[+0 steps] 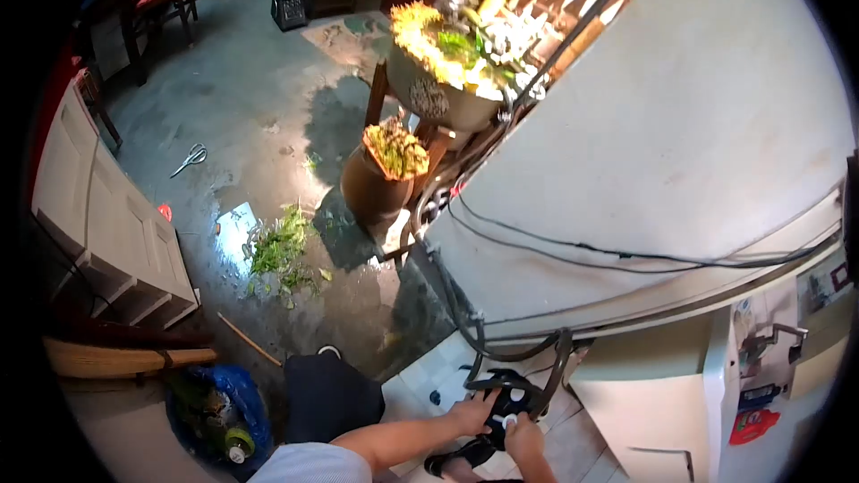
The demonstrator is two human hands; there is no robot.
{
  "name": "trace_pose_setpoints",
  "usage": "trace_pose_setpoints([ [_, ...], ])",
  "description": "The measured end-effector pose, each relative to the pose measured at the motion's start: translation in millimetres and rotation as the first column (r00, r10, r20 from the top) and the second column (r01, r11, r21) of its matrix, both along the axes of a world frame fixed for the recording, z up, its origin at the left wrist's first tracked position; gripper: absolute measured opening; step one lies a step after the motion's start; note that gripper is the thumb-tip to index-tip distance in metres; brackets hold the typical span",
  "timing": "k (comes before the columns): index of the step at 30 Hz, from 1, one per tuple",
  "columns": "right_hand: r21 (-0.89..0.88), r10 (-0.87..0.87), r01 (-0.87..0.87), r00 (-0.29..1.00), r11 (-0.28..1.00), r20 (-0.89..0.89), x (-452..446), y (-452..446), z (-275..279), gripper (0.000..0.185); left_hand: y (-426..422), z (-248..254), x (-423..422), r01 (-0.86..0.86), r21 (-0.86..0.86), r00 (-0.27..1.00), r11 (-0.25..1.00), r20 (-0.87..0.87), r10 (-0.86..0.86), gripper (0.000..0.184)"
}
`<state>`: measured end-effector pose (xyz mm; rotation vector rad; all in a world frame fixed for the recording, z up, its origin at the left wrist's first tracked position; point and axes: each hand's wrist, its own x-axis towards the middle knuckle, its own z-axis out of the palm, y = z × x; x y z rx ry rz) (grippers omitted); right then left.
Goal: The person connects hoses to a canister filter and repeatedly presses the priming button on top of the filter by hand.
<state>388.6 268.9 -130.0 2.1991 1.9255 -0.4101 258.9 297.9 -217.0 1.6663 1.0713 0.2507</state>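
Note:
A black object with light patches [506,399] lies low at the bottom centre-right, below a loop of thick dark hose [558,367]. My left hand [472,413] reaches in from the left, its fingers closed against the near left side of this black object. Just to its right, my right hand [525,440] pinches a small white piece [510,420] at the black object's front. What exactly the white piece is, I cannot make out. A dark shoe [437,463] shows beneath my wrists.
A planter [420,94] and brown pot [367,188] stand beside a large pale panel [662,116]. Cut greens [282,250], scissors [190,159] and a stick [249,340] lie on the wet floor. A blue-lined bin [255,394] and dark stool [329,398] are at lower left.

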Motion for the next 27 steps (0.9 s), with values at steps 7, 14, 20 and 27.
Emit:
trace_pose_setpoints([
  [7,-0.041,-0.152,0.148,0.982,0.988,-0.111,2,5,-55,0.021,2,-6,10,-0.057,0.005,0.998,0.998,0.004,0.057,0.091],
  [14,0.101,-0.125,0.138,0.984,0.985,-0.129,-6,-10,-54,0.019,1,-3,3,-0.022,0.005,1.000,1.000,0.008,0.022,0.099],
  [20,0.057,0.089,-0.094,0.993,0.994,0.072,-3,-10,2,0.023,-1,-17,10,-0.044,0.074,0.999,0.996,0.022,0.042,0.102],
  [27,-0.018,0.134,-0.134,0.991,0.991,0.014,-1,13,23,0.024,11,-10,3,-0.068,0.059,0.992,0.996,0.113,0.061,0.104],
])
